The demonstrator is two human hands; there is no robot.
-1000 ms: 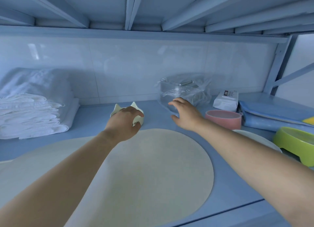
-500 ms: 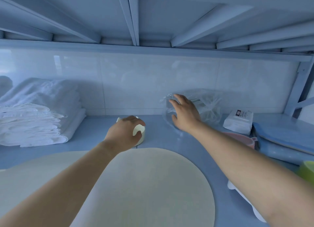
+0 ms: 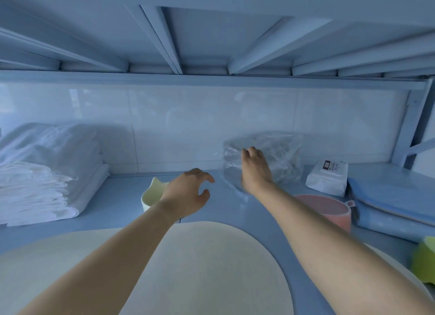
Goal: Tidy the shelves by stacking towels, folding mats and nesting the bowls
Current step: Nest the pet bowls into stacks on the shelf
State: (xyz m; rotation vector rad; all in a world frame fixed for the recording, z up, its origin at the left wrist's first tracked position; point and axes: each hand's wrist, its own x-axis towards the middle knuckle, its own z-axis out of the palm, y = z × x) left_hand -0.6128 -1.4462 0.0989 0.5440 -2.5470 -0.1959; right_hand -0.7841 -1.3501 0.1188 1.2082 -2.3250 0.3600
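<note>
The cream bowl [image 3: 151, 197] stood on the shelf [image 3: 117, 207] behind the round mat [image 3: 207, 267]. The left hand [image 3: 188, 193], which gripped it half a second earlier, had let go and hovered beside it with fingers loosely apart. The right hand [image 3: 255, 171] had reached further onto the clear bag [image 3: 284, 154], grip and contents indeterminable; the white packet [image 3: 327, 180] bore an unreadable label.

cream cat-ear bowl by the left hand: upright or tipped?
Upright: the cream bowl sits on its base, rim up, inside visible.
</note>
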